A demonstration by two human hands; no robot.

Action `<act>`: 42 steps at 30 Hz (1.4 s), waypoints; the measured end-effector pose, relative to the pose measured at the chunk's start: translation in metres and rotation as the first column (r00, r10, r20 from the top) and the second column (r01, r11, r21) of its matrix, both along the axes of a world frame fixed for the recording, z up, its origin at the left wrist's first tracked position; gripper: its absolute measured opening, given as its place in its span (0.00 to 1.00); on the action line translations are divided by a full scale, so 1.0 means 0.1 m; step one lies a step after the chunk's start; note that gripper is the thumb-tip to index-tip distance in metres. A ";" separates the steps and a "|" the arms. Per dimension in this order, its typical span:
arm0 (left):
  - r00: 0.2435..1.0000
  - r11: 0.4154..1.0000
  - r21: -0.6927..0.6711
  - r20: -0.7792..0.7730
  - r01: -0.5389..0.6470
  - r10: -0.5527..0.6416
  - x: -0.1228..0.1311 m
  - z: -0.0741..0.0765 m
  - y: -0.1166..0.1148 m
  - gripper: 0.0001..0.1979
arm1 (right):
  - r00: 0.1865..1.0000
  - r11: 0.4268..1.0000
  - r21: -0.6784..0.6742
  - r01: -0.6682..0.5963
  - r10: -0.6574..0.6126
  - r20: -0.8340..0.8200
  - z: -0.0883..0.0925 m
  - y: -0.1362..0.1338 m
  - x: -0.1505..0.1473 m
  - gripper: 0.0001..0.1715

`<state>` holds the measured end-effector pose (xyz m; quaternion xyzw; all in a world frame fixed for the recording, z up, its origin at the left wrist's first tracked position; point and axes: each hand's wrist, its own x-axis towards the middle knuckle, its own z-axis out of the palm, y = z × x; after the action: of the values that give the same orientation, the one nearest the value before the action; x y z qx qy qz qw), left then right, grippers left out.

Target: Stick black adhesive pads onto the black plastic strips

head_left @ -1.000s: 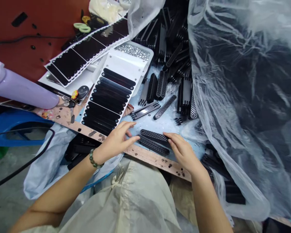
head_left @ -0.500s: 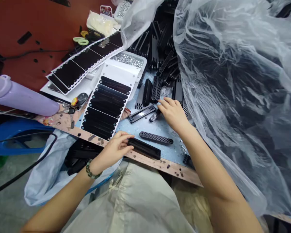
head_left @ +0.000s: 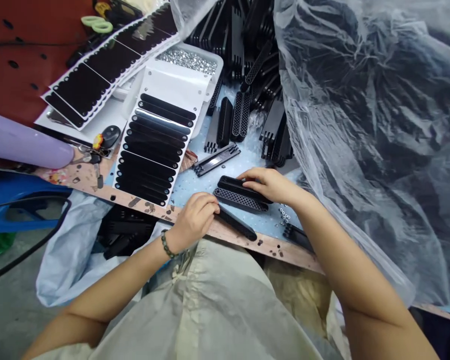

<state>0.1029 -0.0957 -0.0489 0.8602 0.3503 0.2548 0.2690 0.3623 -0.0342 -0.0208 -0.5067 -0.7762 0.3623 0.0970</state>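
My left hand (head_left: 197, 220), a beaded bracelet at its wrist, pinches the left end of a long black plastic bar (head_left: 238, 225) by the table's front edge. Just beyond that bar lies a black strip with a lattice face (head_left: 240, 199). My right hand (head_left: 268, 184) grips a second black bar (head_left: 230, 184), held right behind the lattice strip and roughly parallel to it. The fingers partly cover this bar's right half. Small metal nuts (head_left: 284, 215) are scattered to the right of the strips.
A sheet of black adhesive strips (head_left: 153, 135) lies left of centre, before a tray of small metal parts (head_left: 219, 65). Black plastic pieces (head_left: 240, 45) are heaped at the back. Clear plastic sheeting (head_left: 360, 125) covers the right side. A purple bottle (head_left: 26, 140) and scissors (head_left: 102, 26) are at left.
My right hand has come back from the pile with a black bar, now behind the lattice strip. My left hand has shifted right, and its bar is tilted onto a narrower side.
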 end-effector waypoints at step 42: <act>0.986 0.979 -0.204 -0.161 0.003 -0.036 0.14 0.46 1.03 0.09 | 0.836 0.807 0.271 0.524 -0.549 0.018 0.09 -0.86 0.31 0.20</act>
<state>0.1174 0.0076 -0.0028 0.8496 0.3869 0.1436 0.3283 0.3935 -0.1201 -0.0114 -0.7052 -0.6449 0.1927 0.2227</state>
